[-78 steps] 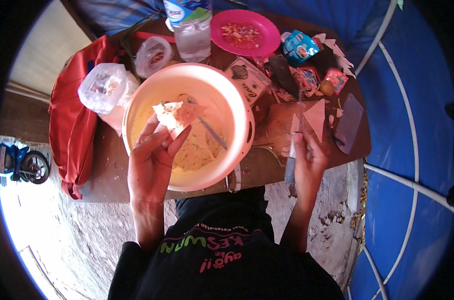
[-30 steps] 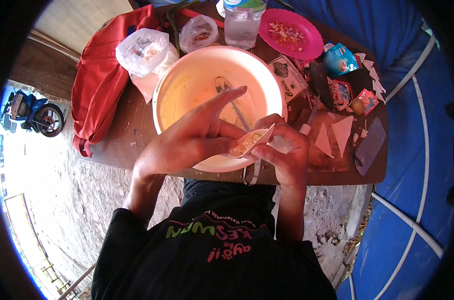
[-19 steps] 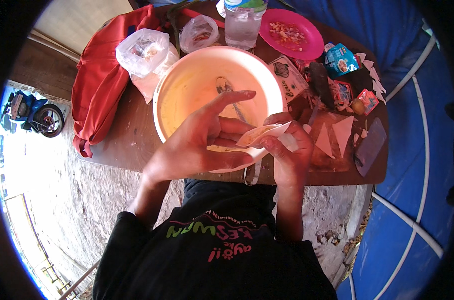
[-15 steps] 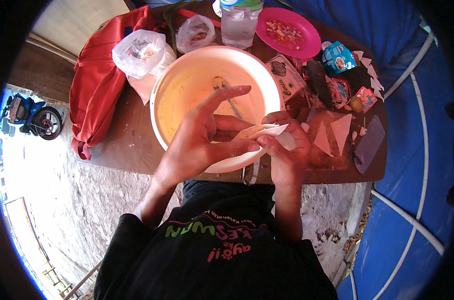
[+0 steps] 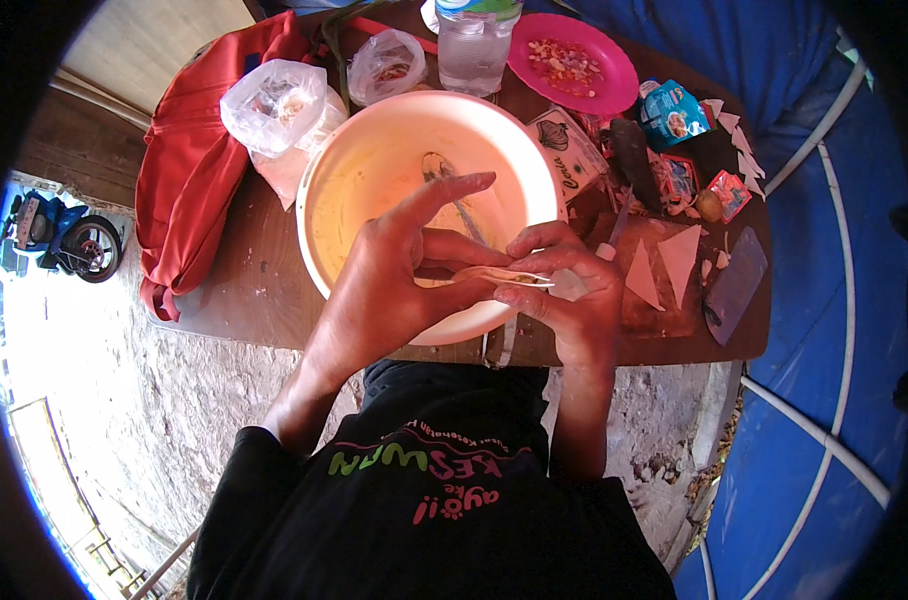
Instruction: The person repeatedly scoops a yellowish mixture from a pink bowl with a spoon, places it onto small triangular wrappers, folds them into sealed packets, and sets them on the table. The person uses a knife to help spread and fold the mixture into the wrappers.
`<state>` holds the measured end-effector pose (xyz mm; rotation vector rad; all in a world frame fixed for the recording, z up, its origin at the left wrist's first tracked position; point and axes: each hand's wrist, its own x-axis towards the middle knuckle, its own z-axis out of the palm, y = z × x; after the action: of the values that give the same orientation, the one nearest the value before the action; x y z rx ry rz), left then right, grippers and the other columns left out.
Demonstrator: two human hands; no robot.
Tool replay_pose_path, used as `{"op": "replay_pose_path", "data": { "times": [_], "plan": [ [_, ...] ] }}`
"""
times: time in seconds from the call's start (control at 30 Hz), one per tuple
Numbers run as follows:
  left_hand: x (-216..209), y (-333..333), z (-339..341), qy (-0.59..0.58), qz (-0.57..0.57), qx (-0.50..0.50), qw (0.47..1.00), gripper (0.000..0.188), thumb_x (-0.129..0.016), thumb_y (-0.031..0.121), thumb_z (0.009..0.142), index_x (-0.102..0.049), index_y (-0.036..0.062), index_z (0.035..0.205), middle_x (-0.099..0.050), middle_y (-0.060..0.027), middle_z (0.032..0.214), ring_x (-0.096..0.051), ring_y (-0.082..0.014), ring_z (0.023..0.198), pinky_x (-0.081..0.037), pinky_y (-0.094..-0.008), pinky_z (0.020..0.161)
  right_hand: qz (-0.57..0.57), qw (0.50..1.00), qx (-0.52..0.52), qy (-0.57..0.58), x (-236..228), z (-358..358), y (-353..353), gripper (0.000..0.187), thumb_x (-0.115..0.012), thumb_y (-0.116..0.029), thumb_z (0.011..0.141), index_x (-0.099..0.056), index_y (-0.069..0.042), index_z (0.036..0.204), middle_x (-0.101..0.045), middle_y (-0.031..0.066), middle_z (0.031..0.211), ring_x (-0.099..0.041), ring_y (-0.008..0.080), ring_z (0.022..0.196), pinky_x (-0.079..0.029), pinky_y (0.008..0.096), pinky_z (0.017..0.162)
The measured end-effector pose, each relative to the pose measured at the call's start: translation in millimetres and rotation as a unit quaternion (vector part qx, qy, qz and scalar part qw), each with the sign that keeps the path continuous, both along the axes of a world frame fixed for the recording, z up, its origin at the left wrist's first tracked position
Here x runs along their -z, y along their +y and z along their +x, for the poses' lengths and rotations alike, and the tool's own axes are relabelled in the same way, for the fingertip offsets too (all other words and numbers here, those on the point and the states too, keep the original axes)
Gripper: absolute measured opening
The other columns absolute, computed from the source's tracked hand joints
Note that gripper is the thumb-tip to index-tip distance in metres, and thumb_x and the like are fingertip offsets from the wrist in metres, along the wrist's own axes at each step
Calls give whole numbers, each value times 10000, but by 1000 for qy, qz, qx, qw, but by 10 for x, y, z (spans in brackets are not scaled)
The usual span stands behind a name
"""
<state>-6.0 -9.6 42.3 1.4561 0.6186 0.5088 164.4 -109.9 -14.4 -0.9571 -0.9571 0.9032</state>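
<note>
Over the near right rim of a large pale basin [image 5: 319,225], both hands hold a thin, folded white wrapper [image 5: 519,277] that looks like pastry skin; a little filling seems to show at its edge. My left hand [image 5: 389,265] pinches its left end between thumb and fingers, with the index finger raised. Its right end is between the thumb and fingertips of my right hand [image 5: 579,300]. Inside the basin lie a metal spoon [image 5: 467,218] and yellowish smears. White triangular sheets [image 5: 642,277] rest on a brown board [image 5: 634,322] to the right.
A knife [image 5: 608,248] lies along the board's left edge. Behind are a pink plate [image 5: 629,85] of chopped pieces, a water bottle [image 5: 474,55], a plastic bag [image 5: 274,115], a box [image 5: 574,150] and sachets [image 5: 674,118]. Red cloth [image 5: 199,190] covers the table's left side.
The wrapper has tipped to a flatter, edge-on position and sits slightly lower. My right fingers have shifted from its near edge to grip it from above and below.
</note>
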Motion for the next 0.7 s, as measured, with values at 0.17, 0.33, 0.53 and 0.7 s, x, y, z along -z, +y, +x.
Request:
{"op": "replay_pose_path", "data": {
  "times": [0.17,0.33,0.53,0.7],
  "plan": [
    [63,5,39,-50,28,1,998,752,-784,-73,782,-424,-31,1441,-747,-170,983,-711,-200,982,-539,-310,898,-29,999,37,18,-65,-10,-42,254,-827,62,712,-724,-20,930,-670,130,1037,-645,210,1014,-503,346,908],
    [119,-15,48,-93,-27,-28,995,657,-790,-56,792,-484,-18,1372,-741,-128,957,-701,-171,965,-524,-289,899,-18,998,52,-19,-146,-2,-63,234,-808,35,753,-732,-22,967,-671,130,1032,-640,202,1009,-497,344,896],
    [281,-41,148,-197,-154,-35,968,334,-777,-13,841,-631,-8,1141,-735,-85,961,-690,-140,928,-541,-271,863,-13,980,45,194,-128,-138,-16,162,-768,-13,821,-727,4,976,-670,109,1051,-631,194,1005,-460,334,940],
    [381,13,131,-118,-151,-53,980,116,-788,74,863,-711,9,921,-726,-42,911,-658,-83,830,-518,-234,754,-52,989,68,125,-128,-35,-1,102,-740,-24,849,-728,11,944,-668,97,1031,-616,161,1005,-451,320,939]
  ]
}}
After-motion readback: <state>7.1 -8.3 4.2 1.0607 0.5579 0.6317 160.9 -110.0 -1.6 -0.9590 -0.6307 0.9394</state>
